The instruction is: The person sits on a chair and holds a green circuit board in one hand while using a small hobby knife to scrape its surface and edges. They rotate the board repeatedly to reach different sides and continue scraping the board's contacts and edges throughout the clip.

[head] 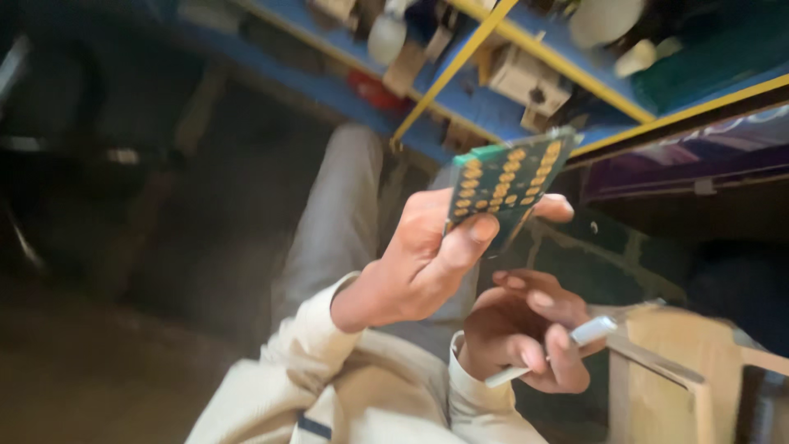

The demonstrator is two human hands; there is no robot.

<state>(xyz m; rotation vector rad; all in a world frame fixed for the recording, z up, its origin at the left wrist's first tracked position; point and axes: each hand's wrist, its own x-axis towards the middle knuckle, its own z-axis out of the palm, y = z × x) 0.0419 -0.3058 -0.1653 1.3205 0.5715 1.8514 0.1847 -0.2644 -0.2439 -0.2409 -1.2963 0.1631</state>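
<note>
My left hand (419,263) pinches a green circuit board (505,177) dotted with gold pads, my right hand (526,329) closed around a white tool (551,352), blue shelf (460,90) behind.

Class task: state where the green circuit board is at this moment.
In the head view, the green circuit board sits right of centre, pinched in the left hand, above the right hand and just below the blue shelf.
</note>
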